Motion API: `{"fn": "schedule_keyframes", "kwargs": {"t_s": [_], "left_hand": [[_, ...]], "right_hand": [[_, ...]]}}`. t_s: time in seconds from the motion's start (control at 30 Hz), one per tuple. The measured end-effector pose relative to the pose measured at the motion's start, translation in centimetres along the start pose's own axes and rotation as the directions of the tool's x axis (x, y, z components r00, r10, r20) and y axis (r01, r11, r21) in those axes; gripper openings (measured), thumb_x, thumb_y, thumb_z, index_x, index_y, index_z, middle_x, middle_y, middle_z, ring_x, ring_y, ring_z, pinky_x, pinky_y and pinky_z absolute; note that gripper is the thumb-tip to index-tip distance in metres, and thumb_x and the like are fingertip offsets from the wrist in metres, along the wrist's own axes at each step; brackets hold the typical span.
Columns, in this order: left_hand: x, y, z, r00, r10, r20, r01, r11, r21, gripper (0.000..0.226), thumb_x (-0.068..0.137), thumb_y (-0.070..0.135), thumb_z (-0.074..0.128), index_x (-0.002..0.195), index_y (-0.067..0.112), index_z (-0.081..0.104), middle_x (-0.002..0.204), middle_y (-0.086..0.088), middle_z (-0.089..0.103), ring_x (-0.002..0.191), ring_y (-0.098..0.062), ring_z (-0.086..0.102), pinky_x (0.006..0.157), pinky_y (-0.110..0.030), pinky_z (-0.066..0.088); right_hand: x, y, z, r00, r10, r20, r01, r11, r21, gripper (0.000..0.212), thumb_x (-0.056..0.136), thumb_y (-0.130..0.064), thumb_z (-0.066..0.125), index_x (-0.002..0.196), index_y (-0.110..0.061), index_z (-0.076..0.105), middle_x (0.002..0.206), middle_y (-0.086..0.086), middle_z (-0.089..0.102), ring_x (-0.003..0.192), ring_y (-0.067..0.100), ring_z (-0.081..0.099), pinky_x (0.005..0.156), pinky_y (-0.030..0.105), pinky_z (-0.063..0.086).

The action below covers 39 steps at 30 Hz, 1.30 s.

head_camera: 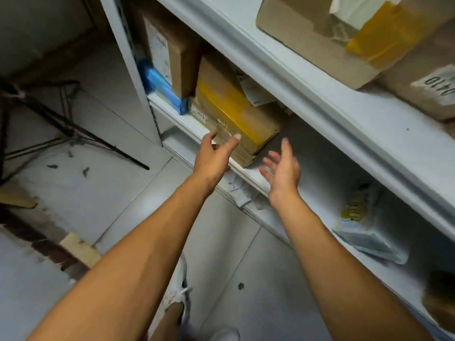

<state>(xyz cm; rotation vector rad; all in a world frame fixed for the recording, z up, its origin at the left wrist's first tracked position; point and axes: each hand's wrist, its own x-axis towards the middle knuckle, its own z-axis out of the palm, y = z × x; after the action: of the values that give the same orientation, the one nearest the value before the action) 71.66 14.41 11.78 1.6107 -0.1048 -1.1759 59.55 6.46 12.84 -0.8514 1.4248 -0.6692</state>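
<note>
White metal shelving [307, 77]. Yellow-taped cardboard parcel [234, 119] at middle shelf's front edge. Left hand [214, 153], right hand [283, 168] apart, fingers spread, flanking it, gripping nothing. Reaching step, seemingly; next, probably clamp both sides.

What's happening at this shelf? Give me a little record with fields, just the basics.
setting: white shelf
target: cardboard box with yellow tape, lying on the shelf
left hand: open, fingertips at the box's near end, contact unclear
right hand: open, palm toward the box, not touching
beside box: blue packet on its left
</note>
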Motion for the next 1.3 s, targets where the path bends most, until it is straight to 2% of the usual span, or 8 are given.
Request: {"fn": "schedule_keyframes", "kwargs": {"t_s": [0.2, 0.33, 0.6, 0.73, 0.83, 0.93, 1.2, 1.3], "left_hand": [[4.4, 4.9, 1.7, 0.999, -0.028, 0.023, 0.033, 0.973, -0.229, 0.105, 0.083, 0.063, 0.071, 0.159, 0.044, 0.002, 0.161, 0.0, 0.034, 0.137, -0.035, 0.044, 0.106, -0.063, 0.044], [5.8, 5.6, 2.5, 0.998, -0.035, -0.047, 0.018, 0.946, -0.324, 0.114, 0.082, 0.052, 0.078, 0.16, 0.043, -0.005, 0.159, 0.0, 0.035, 0.131, -0.026, 0.044, 0.107, -0.049, 0.037], [5.5, 5.1, 3.0, 0.982, 0.007, -0.189, -0.082, 0.916, -0.393, 0.102, 0.082, 0.031, 0.082, 0.161, 0.028, 0.017, 0.148, -0.001, 0.05, 0.125, -0.017, 0.052, 0.069, -0.016, 0.041], [4.2, 4.6, 2.9, 0.963, 0.003, -0.27, -0.112, 0.914, -0.39, 0.106, 0.079, 0.032, 0.085, 0.16, 0.027, 0.017, 0.134, 0.004, 0.048, 0.108, -0.011, 0.05, 0.07, -0.018, 0.039], [2.8, 3.7, 2.6, 0.953, -0.02, -0.303, -0.108, 0.91, -0.399, 0.113, 0.069, 0.04, 0.088, 0.157, 0.033, 0.017, 0.136, 0.003, 0.046, 0.116, -0.02, 0.051, 0.096, -0.039, 0.049], [1.0, 2.3, 1.8, 0.952, -0.036, -0.303, -0.094, 0.911, -0.402, 0.115, 0.064, 0.042, 0.087, 0.155, 0.038, 0.017, 0.13, 0.006, 0.047, 0.114, -0.023, 0.054, 0.093, -0.056, 0.053], [-3.0, -3.9, -4.4, 0.994, 0.014, -0.111, -0.048, 0.949, -0.313, 0.1, 0.055, 0.049, 0.071, 0.148, 0.029, 0.043, 0.126, 0.001, 0.066, 0.105, -0.022, 0.061, 0.054, -0.027, 0.053], [-4.0, -5.3, -6.4, 0.998, 0.033, -0.048, -0.043, 0.969, -0.242, 0.094, 0.058, 0.046, 0.07, 0.148, 0.032, 0.044, 0.129, 0.0, 0.068, 0.111, -0.027, 0.061, 0.057, -0.03, 0.052]], "right_hand": [[4.5, -3.2, 2.8, 0.991, 0.109, 0.082, -0.109, 0.994, -0.012, 0.048, 0.094, -0.058, 0.055, 0.137, -0.037, 0.048, 0.142, 0.001, 0.053, 0.129, 0.026, 0.051, 0.092, 0.046, 0.052], [5.1, -3.4, 2.5, 0.974, 0.187, 0.128, -0.18, 0.982, -0.065, 0.054, 0.088, -0.057, 0.065, 0.136, -0.036, 0.051, 0.139, 0.003, 0.055, 0.126, 0.026, 0.053, 0.091, 0.044, 0.053], [4.2, -3.3, 0.7, 0.945, 0.194, 0.264, -0.204, 0.979, 0.01, 0.043, 0.09, -0.045, 0.066, 0.129, -0.034, 0.053, 0.139, 0.008, 0.053, 0.128, 0.025, 0.052, 0.103, 0.042, 0.048], [3.2, -3.0, -1.0, 0.929, 0.196, 0.313, -0.193, 0.98, -0.043, 0.031, 0.087, -0.042, 0.066, 0.116, -0.037, 0.055, 0.129, 0.005, 0.055, 0.114, 0.02, 0.056, 0.104, 0.042, 0.048], [3.1, -2.4, -2.1, 0.912, 0.234, 0.336, -0.236, 0.971, -0.037, 0.051, 0.08, -0.056, 0.066, 0.125, -0.04, 0.049, 0.134, 0.01, 0.056, 0.12, 0.026, 0.057, 0.099, 0.047, 0.05], [3.3, -1.6, -3.1, 0.902, 0.269, 0.338, -0.298, 0.954, 0.034, 0.072, 0.073, -0.07, 0.068, 0.134, -0.038, 0.05, 0.136, 0.012, 0.055, 0.127, 0.032, 0.055, 0.104, 0.058, 0.047], [3.6, 0.3, -4.7, 0.803, 0.368, 0.469, -0.382, 0.922, -0.068, 0.08, 0.067, -0.085, 0.056, 0.116, -0.025, 0.076, 0.126, 0.013, 0.069, 0.113, 0.032, 0.067, 0.099, 0.046, 0.051], [3.1, 1.3, -5.3, 0.681, 0.45, 0.577, -0.368, 0.892, -0.261, 0.078, 0.039, -0.077, 0.084, 0.098, -0.025, 0.082, 0.108, 0.009, 0.076, 0.095, 0.024, 0.074, 0.078, 0.036, 0.06]]}}
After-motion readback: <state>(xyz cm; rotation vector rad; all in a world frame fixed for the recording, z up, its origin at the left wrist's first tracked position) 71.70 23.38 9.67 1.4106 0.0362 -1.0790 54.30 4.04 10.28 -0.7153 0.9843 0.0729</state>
